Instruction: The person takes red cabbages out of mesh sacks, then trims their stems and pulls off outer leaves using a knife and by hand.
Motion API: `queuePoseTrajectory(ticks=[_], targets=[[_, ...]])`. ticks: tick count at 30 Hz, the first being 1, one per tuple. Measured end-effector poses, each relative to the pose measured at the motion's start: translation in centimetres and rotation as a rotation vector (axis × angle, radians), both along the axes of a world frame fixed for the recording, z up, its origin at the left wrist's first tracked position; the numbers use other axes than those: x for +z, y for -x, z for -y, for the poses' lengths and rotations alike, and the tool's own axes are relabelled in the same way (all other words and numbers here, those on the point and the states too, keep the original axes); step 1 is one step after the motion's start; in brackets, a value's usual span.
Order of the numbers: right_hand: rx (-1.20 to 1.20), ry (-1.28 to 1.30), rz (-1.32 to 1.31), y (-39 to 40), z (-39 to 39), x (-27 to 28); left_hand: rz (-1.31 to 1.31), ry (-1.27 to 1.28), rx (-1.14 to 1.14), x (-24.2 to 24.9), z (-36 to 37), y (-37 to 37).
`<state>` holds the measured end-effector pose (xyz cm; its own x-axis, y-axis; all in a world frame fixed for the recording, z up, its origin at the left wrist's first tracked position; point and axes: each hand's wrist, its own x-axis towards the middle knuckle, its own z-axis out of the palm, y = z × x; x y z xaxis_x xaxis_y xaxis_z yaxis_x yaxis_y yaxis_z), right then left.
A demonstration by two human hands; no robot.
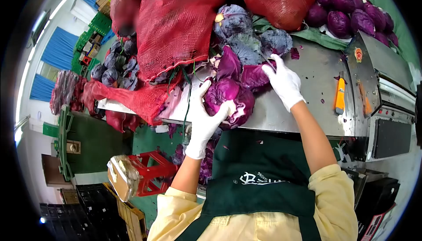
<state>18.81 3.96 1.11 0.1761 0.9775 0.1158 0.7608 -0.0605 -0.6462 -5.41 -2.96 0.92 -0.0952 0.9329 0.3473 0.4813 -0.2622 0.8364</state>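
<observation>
A red cabbage (pixel 228 98) lies at the near edge of the steel table (pixel 316 104). My left hand (pixel 205 118), in a white glove, cups the cabbage from the left and underneath. In its own white glove, my right hand (pixel 283 82) pinches a loose purple outer leaf (pixel 254 76) that sticks out from the head's upper right. More untrimmed cabbages (pixel 246 38) with grey-blue outer leaves lie just behind.
Red net sacks (pixel 171 25) of cabbages fill the table's left and back. Trimmed purple heads (pixel 347 10) are piled at the far right. An orange-handled knife (pixel 340 96) lies on the table to the right. A red stool (pixel 149 170) and black crates (pixel 92 210) stand below.
</observation>
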Motion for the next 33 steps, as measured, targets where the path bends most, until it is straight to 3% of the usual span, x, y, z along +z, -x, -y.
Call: queuePoseTrajectory(ticks=[1,3,5,8,11,13,21,27,29,32,33], targets=[[0.003,0.006,0.004,0.4,1.2,-0.4,0.078,-0.026,-0.004,-0.4,-0.2,-0.7],[0.198,-0.368,-0.315,1.1,3.9,-1.1,0.02,-0.184,0.052,-1.8,-1.0,-1.6],[0.235,-0.194,-0.436,2.2,6.7,-0.5,0.228,0.016,0.1,-0.8,-1.4,-2.2],[0.258,-0.197,-0.481,2.5,8.4,-0.7,0.174,0.06,0.037,-0.3,-3.2,-1.2],[0.306,-0.192,-0.413,1.4,9.1,-1.0,0.138,0.106,-0.041,0.8,-4.4,-0.9],[0.337,-0.134,-0.385,0.5,9.9,-1.8,0.39,0.271,-0.066,2.5,-4.4,-1.1],[0.333,-0.057,-0.387,1.0,10.8,-2.8,0.476,0.303,-0.098,1.7,-6.0,0.6],[0.336,-0.005,-0.407,1.4,10.6,-1.0,0.805,0.354,0.002,0.9,-5.7,-0.5],[0.317,0.023,-0.367,1.5,10.5,-0.9,0.773,0.342,0.062,0.2,-5.9,-0.9],[0.266,-0.142,-0.268,2.5,9.9,-0.6,0.821,0.244,0.176,-0.4,-6.4,-1.4],[0.252,-0.319,-0.261,3.0,9.0,-0.7,0.825,0.244,0.173,-0.2,-6.1,-1.8]])
